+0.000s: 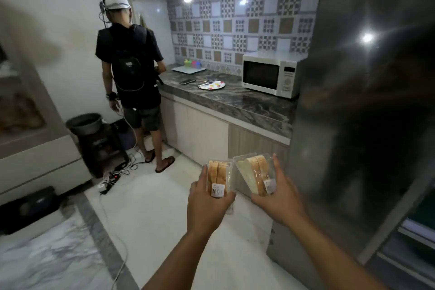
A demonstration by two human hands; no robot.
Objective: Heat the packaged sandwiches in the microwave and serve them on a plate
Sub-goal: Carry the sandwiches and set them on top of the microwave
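I hold one packaged sandwich (218,179) in my left hand (207,205), thumb up its left edge and fingers curled under it; the fingertips themselves are hidden behind the pack. The second packaged sandwich (256,176) sits in my right hand (280,200), thumb along its right side, the other fingers out of sight beneath the clear wrapper. Both packs stand upright, just beside each other, out in front of me above the pale floor (153,207). Each bears a small white label low down, its print too small to read.

Further off, the white microwave (270,74) stands with its door closed on the dark marbled counter (235,101). Left of it lies a spotted plate (211,85) with something thin across it that I cannot make out, and a dark phone (187,81) nearby. A person in black (131,66) stands at the counter's far end, back to me. On my right a grey fridge (353,77) blurs into glare, and its lower part is cut off at the edge.
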